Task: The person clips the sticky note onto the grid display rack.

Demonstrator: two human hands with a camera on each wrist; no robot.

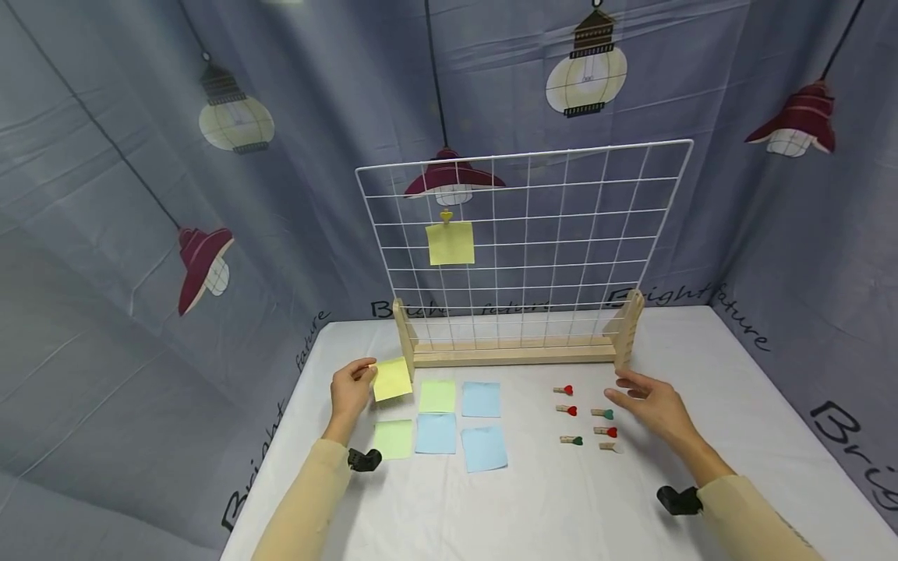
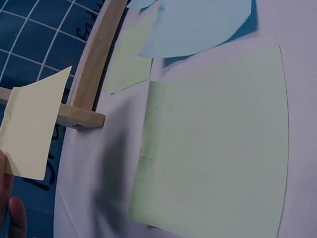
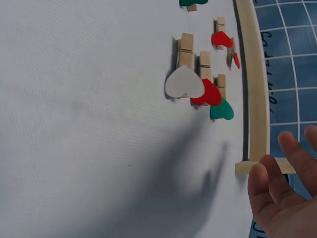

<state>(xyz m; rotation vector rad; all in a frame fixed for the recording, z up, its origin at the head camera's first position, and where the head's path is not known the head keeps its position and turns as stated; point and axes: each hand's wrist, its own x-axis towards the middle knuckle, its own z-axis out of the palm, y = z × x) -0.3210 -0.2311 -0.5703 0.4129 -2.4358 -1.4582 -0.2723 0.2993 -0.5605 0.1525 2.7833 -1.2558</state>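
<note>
My left hand pinches a yellow sticky note by its left edge, raised by the left foot of the wire grid stand. In the left wrist view the same yellow note hangs from the fingertips. My right hand hovers with loosely spread fingers near the stand's right foot, holding nothing. Left of it lie several small wooden clothespins with heart tips, among them a red-heart clothespin, a green-heart clothespin and a white-heart clothespin.
A white wire grid stands upright in a wooden base. A yellow note hangs on it under a yellow-heart clip. Green notes and blue notes lie in rows on the white table.
</note>
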